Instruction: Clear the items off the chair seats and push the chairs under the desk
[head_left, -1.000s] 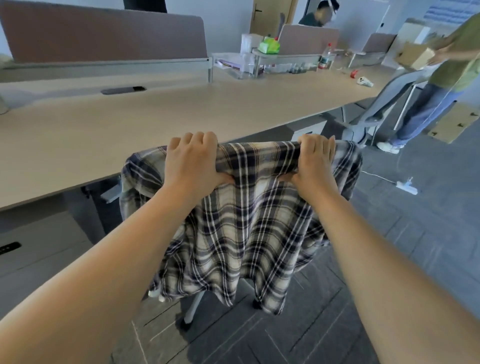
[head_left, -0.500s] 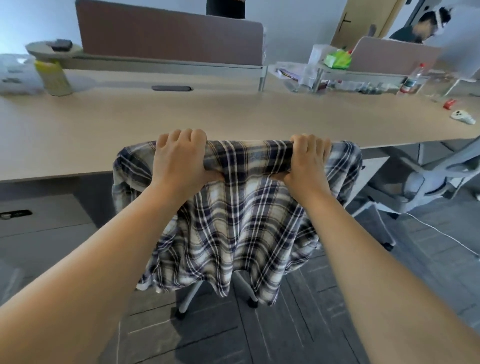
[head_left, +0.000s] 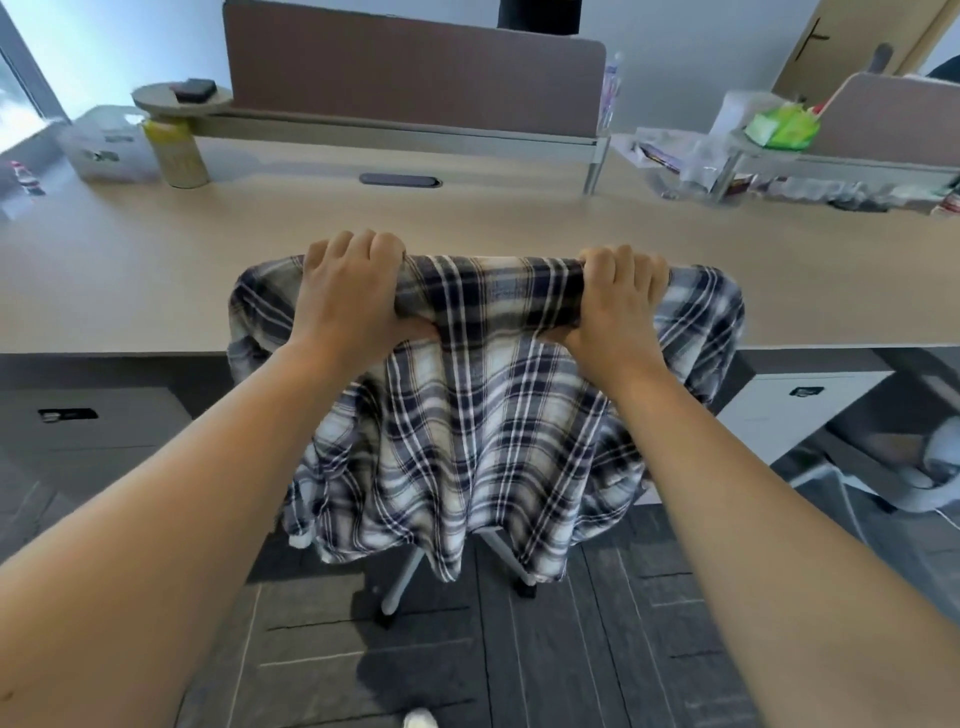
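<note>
Chair (head_left: 410, 571) has rolled squarer to the desk (head_left: 156, 280), backrest top at its edge, left hand (head_left: 348, 291) and right hand (head_left: 613, 306) clamped over the soft, slippery plaid shirt (head_left: 467, 441), so grab the stiff rail underneath.

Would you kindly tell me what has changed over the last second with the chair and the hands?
The chair has swung round to face the desk squarely, closer to its edge. Both hands, left and right, kept their grip on the shirt-draped backrest.
</note>
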